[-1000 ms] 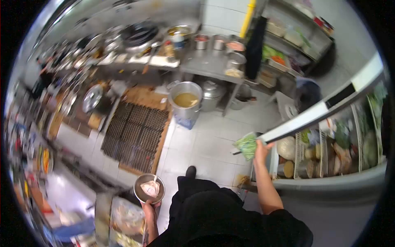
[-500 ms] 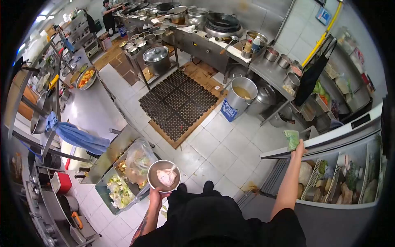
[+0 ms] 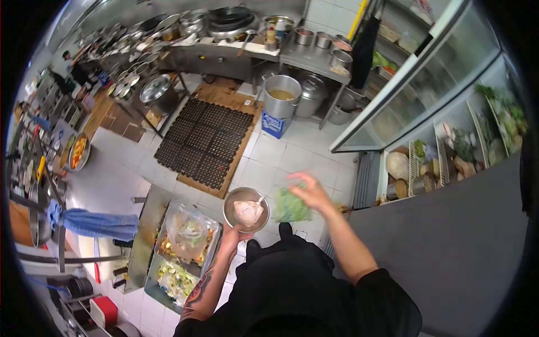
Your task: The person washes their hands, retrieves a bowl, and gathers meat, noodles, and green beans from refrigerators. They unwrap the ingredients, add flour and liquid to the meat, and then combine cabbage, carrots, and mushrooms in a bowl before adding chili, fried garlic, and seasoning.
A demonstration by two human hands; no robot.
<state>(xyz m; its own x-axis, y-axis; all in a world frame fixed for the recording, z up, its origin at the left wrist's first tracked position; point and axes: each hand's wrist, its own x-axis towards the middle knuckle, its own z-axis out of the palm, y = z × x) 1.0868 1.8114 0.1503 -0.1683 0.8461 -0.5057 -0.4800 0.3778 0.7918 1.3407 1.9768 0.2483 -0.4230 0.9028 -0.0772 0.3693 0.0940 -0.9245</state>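
Observation:
My left hand (image 3: 232,237) grips a round metal bowl (image 3: 227,212) from below and at its near side. Inside the bowl lies a pale, pinkish piece of raw meat (image 3: 247,213), resembling poultry, with what looks like a spoon handle at the rim. My right hand (image 3: 312,194), smeared by motion, holds a clear bag of green leaves (image 3: 291,206) just right of the bowl. The bag and the bowl are apart.
A glass fridge door (image 3: 415,84) stands open at right, above vegetable racks (image 3: 443,163). A bin of food scraps (image 3: 185,283) is at lower left. Ahead are a black floor mat (image 3: 205,143), a tall pot (image 3: 281,104) on a blue crate and a steel counter (image 3: 106,163).
My right hand has brought the green bag from the fridge door inward, beside the bowl. The view has turned right, and the fridge door stands wider open. My left hand keeps the bowl.

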